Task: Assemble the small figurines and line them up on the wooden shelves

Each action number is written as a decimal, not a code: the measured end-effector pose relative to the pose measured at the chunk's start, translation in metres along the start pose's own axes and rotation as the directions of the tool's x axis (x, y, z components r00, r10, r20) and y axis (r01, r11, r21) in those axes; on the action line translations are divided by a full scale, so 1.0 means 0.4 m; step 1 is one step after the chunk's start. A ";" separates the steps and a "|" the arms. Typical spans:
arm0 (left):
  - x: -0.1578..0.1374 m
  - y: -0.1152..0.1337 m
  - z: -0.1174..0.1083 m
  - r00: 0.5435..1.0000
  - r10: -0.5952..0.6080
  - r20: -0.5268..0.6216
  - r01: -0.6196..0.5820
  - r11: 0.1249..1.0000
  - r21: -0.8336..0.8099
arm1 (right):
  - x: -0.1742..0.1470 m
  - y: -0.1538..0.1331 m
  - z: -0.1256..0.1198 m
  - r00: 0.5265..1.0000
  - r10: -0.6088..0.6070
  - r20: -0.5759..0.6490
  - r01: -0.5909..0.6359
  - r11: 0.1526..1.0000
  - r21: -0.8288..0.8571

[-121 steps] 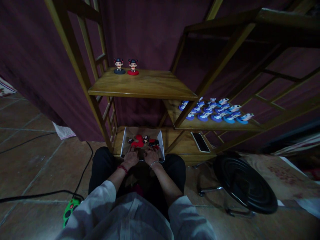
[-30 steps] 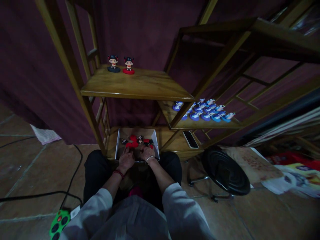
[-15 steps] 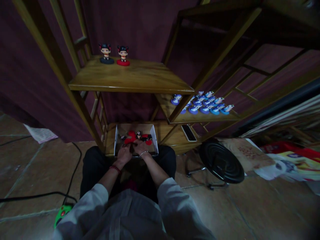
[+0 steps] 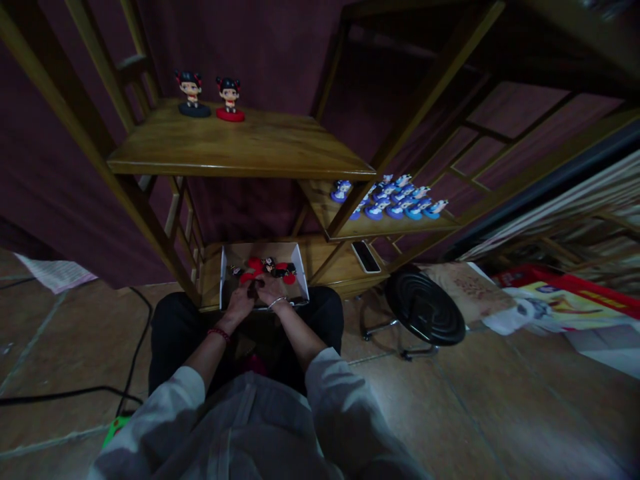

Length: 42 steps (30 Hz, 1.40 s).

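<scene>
A shallow white-rimmed cardboard box (image 4: pixel 303 270) sits in front of me, with several red and black figurines (image 4: pixel 270 265) lying in it. Both hands meet at the near part of the box. My left hand (image 4: pixel 241 303), a red bead bracelet on its wrist, has its fingers closed on a small dark piece (image 4: pixel 254 289). My right hand (image 4: pixel 271 291), wearing a silver bangle, is closed on the same dark piece from the other side. The fingers hide most of it, so its kind cannot be made out.
Two seated figurines, one on a dark base (image 4: pixel 193 100) and one on a red base (image 4: pixel 230 100), stand on the upper wooden shelf (image 4: pixel 240 143). Several blue-purple figurines (image 4: pixel 397 200) fill a right shelf. A phone (image 4: pixel 366 257) lies below, beside a black stool (image 4: pixel 425 305).
My hands have come together, and the small dark piece now shows between their fingers. The whole view has shifted slightly, moving the shelves and stool leftward in the picture.
</scene>
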<state>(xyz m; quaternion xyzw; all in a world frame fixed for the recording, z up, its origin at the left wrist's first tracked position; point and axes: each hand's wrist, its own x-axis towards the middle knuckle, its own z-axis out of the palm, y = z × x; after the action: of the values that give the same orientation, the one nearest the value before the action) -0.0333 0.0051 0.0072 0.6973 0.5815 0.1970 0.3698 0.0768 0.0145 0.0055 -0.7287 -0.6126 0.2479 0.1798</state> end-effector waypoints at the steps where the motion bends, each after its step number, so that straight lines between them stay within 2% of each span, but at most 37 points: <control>1: 0.002 -0.002 0.001 1.000 -0.002 0.000 0.002 1.000 -0.018 | 0.001 0.001 0.003 1.000 0.000 -0.005 0.000 1.000 0.009; 6: 0.005 -0.004 0.004 0.999 -0.049 -0.010 0.048 0.999 -0.015 | -0.001 0.004 0.012 1.000 -0.004 -0.028 0.006 0.999 0.049; 13: 0.003 -0.009 0.003 1.000 -0.031 -0.002 0.031 0.998 -0.049 | 0.006 0.014 0.030 1.000 -0.015 -0.010 0.016 0.992 0.126; 24: 0.016 -0.026 0.010 0.989 -0.089 -0.120 0.092 0.996 0.022 | -0.001 0.004 0.026 1.000 -0.004 0.015 0.000 0.973 0.231; 27: 0.014 -0.024 0.013 0.989 -0.096 -0.114 0.097 0.995 0.010 | -0.005 0.013 0.020 0.999 0.013 0.035 -0.021 0.969 0.246; 30: 0.011 -0.021 0.011 0.994 -0.052 -0.100 0.050 0.998 -0.023 | -0.004 0.020 0.018 0.999 0.021 0.047 -0.033 0.964 0.265; 34: 0.008 -0.020 0.002 0.999 -0.016 -0.040 0.013 0.998 -0.062 | -0.002 0.020 0.018 0.998 0.030 0.052 -0.043 0.955 0.294; 42: 0.014 -0.036 0.007 0.999 -0.051 -0.017 0.050 0.996 -0.074 | -0.010 0.029 0.027 0.998 0.037 0.051 -0.053 0.934 0.355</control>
<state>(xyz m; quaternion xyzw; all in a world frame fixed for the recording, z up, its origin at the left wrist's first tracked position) -0.0396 0.0103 -0.0062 0.6665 0.5947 0.2152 0.3946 0.0792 0.0078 -0.0093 -0.6922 -0.5447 0.3746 0.2894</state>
